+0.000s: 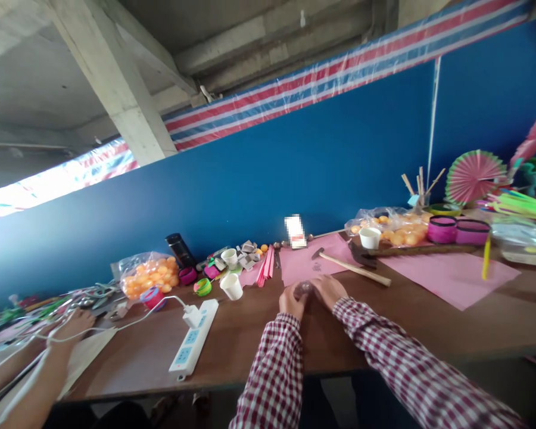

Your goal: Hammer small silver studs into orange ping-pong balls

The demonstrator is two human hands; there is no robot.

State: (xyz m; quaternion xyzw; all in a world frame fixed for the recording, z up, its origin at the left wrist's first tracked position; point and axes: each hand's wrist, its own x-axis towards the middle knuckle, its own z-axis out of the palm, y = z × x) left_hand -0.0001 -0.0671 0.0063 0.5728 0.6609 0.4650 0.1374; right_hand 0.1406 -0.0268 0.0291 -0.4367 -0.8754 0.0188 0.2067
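While hammer [352, 269] lies near, left hand [292, 301] and right hand [329, 291] curl grip closed round small round object [304, 289] over counter [321, 348].

Left hand [292, 301], right hand [329, 290] touching; forearms converge.

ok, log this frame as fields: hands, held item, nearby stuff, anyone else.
left hand: holds small object
right hand: holds it too, touching left hand
small object: roundish, too small to identify
ahead: hammer on pink paper
to the left: power strip, paper cup
other person: hand at table's left end
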